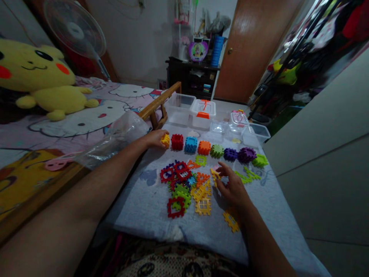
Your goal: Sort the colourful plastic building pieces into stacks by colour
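Note:
My left hand [157, 139] is closed around the yellow stack of toothed building tiles [165, 141] at the left end of a row. Rightward along that row stand red [177, 142], blue [190, 144], orange [204, 147], green [216, 151], dark blue [230, 154] and purple [246, 154] stacks. My right hand [233, 188] hovers low with fingers apart, beside a yellow tile [215, 177]; whether it touches that tile I cannot tell. Between the hands lies a loose pile, with a red square tile [175, 207] and yellow window tiles [203, 207] at its near side.
Clear plastic boxes [180, 109] and a lidded box with an orange handle [203, 109] line the table's far edge. Green pieces [248, 176] lie at the right. A wooden rail [157, 104], plastic bag [115, 138] and bed with a yellow plush toy [54, 92] are left.

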### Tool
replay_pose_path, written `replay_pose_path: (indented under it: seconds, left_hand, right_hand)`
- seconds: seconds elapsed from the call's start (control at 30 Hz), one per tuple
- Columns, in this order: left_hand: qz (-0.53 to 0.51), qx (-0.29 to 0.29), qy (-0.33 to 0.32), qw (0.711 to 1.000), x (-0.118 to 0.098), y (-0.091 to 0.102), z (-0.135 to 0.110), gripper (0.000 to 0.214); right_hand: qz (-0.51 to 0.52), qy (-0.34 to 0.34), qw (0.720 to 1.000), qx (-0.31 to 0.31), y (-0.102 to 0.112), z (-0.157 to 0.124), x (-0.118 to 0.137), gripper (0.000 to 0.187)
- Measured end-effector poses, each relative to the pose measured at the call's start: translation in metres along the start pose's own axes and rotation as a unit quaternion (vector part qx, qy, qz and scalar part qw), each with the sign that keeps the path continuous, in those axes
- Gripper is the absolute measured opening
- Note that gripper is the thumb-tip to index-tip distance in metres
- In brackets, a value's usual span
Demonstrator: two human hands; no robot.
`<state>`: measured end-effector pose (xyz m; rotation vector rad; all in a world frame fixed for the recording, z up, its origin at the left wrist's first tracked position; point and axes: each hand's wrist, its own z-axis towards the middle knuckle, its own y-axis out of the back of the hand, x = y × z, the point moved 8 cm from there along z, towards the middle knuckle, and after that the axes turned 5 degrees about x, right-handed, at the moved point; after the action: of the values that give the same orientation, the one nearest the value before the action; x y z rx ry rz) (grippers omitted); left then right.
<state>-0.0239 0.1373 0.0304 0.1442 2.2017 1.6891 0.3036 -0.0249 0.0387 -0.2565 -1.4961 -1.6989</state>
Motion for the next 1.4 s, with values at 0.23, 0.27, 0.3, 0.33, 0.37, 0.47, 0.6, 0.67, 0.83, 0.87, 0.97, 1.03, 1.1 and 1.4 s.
replay_pose_path:
  seconds: [0.23,0.27,0.3,0.33,0.37,0.47,0.6,0.67,0.83,0.87,0.97,1.03,1.1,1.4]
  left_hand:
    - [-0.001,-0.001,-0.004,1.0,0.002,-0.008,0.005,0.06]
    - [-0.008,0.0,-0.006,1.0,0.002,-0.008,0.005,0.061]
    - [-0.014,-0.002,-0.008,1.0,0.001,-0.007,0.005,0.064]
    - [-0.017,-0.006,-0.009,1.0,0.0,-0.006,0.004,0.068]
    - [-0.015,-0.014,-0.009,1.0,-0.001,-0.004,0.003,0.074]
    - [0.008,-0.059,0.0,0.998,-0.005,0.008,-0.009,0.09]
    - [0.024,-0.149,-0.022,0.988,-0.031,0.032,-0.048,0.084]
    - [0.002,-0.183,-0.056,0.981,-0.056,0.039,-0.076,0.076]
    - [-0.071,-0.117,-0.164,0.977,-0.132,0.0,-0.133,0.06]
    - [-0.079,-0.094,-0.19,0.974,-0.147,-0.014,-0.14,0.06]
    - [-0.085,-0.059,-0.227,0.968,-0.174,-0.054,-0.153,0.07]
    - [-0.084,-0.06,-0.227,0.969,-0.18,-0.071,-0.155,0.083]
    - [-0.077,-0.058,-0.217,0.971,-0.181,-0.08,-0.155,0.094]
    - [-0.1,-0.059,-0.233,0.966,-0.17,-0.066,-0.156,0.067]
  right_hand:
    - [0.001,-0.001,1.0,0.001,0.0,0.0,-0.001,0.053]
    - [0.001,0.0,1.0,0.001,0.0,0.0,0.0,0.053]
    - [0.001,0.002,1.0,0.0,0.0,0.0,0.001,0.053]
    - [0.001,0.003,1.0,0.001,0.001,0.0,0.001,0.053]
    - [0.002,0.003,1.0,0.001,0.001,0.0,0.001,0.052]
    - [0.003,0.004,1.0,-0.004,0.003,0.0,0.002,0.051]
    - [-0.007,0.019,1.0,-0.017,0.005,0.001,0.005,0.043]
    - [-0.018,0.03,0.999,-0.009,0.003,0.001,0.007,0.035]
    - [-0.027,0.085,0.995,0.043,-0.006,0.003,0.023,0.02]
    - [-0.029,0.094,0.994,0.053,-0.009,0.003,0.027,0.019]
    - [-0.05,0.115,0.989,0.082,-0.017,0.0,0.038,0.031]
    - [-0.067,0.122,0.985,0.105,-0.025,-0.003,0.043,0.054]
    - [-0.076,0.122,0.981,0.131,-0.034,-0.006,0.045,0.072]
    - [-0.082,0.106,0.984,0.117,-0.038,0.0,0.041,0.04]
